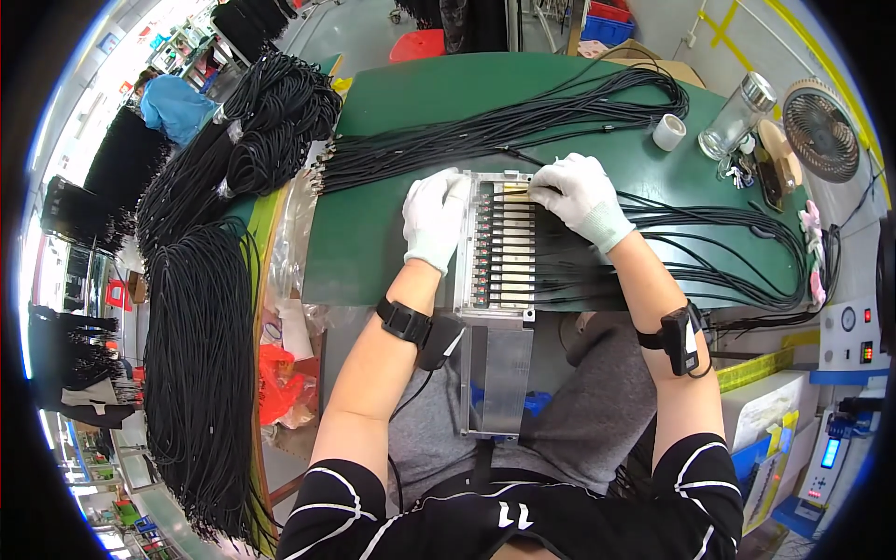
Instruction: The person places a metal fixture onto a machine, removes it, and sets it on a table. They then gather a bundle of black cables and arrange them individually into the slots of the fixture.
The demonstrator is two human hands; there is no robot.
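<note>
A metal fixture (pixel 464 247) with a row of narrow slots sits at the green table's near edge in front of me. Black cable ends lie side by side in its slots, and their cables (pixel 737 217) run off to the right in long loops. My left hand (pixel 436 217), in a white glove, grips the fixture's upper left side with bent fingers. At the top slot, my gloved right hand (pixel 581 196) pinches the end of a black cable; its fingers cover most of that end. Below the fixture, a clear plate (pixel 504 378) reaches over my lap.
A bundle of black cables (pixel 485 131) stretches across the back of the green table (pixel 420 84). Large coils of cable (pixel 201 355) hang at the left. On the right stand a white tape roll (pixel 669 133), a glass jar (pixel 737 117), a small fan (pixel 821 131) and a phone (pixel 771 184).
</note>
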